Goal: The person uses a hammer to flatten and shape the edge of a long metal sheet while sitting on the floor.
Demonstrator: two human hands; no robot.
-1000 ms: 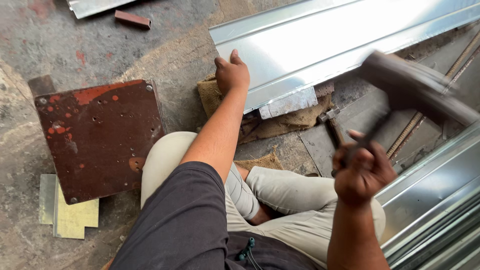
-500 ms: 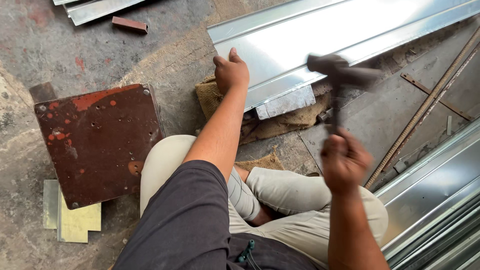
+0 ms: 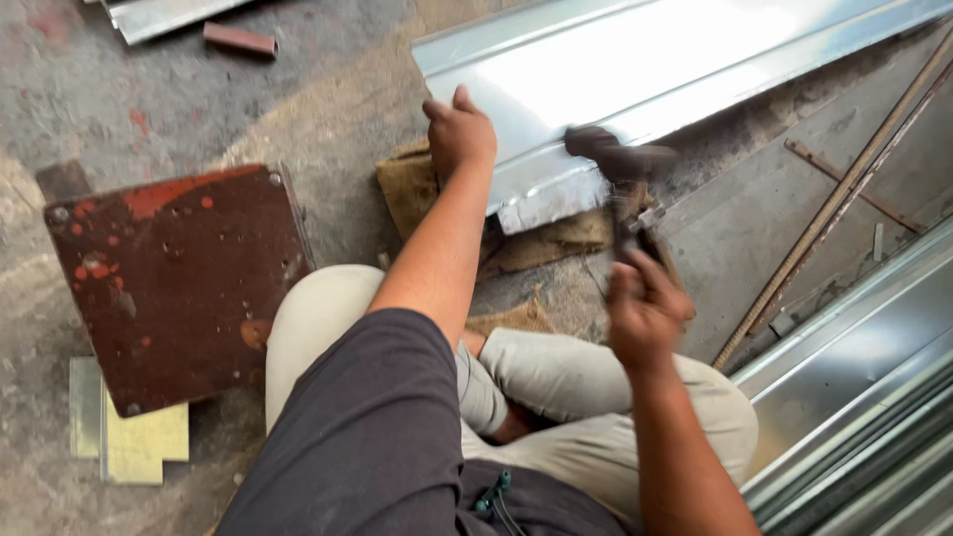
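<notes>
Though blurred, dark-headed hammer

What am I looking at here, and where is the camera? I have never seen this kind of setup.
There is no machine: a person sits cross-legged on a concrete floor, and the single camera is worn on their head, looking down at their own arms and knees. The left hand presses on the edge of a long shiny sheet-metal panel, whose end rests on a piece of burlap. The right hand has its grip closed on a hammer, which is blurred, its head over the panel's end. To the left lies a rusty red-brown metal plate. More metal profiles and a thin rod lie to the right.
</notes>
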